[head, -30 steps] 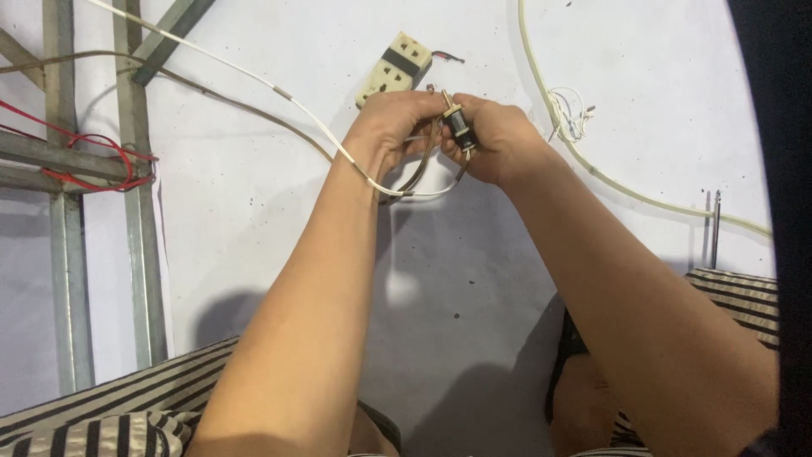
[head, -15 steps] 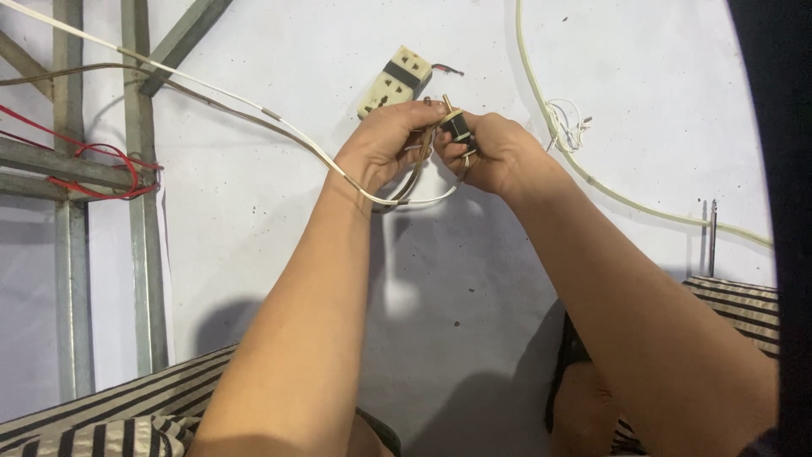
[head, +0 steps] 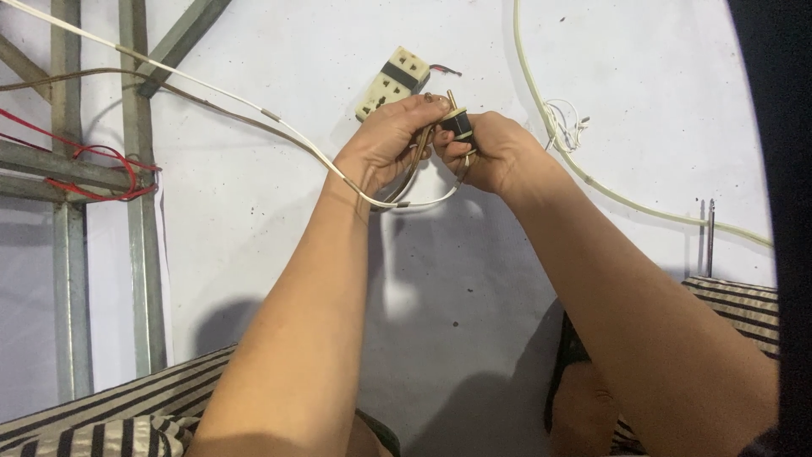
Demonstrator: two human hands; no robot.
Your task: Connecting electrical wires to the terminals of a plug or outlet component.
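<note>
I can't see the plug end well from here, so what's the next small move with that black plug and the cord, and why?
Probably steady the black plug in the right hand while the left hand feeds the flat white cord toward it. Both hands meet at the plug, its brass prong points up, and the cord loops loosely beneath them.

A small black plug (head: 457, 123) with brass prongs sits pinched between the fingertips of both hands, prongs pointing up and away. From it a thin white flat cable (head: 254, 108) loops under the left wrist (one grey joint shows) and runs off up-left across the pale floor.
</note>
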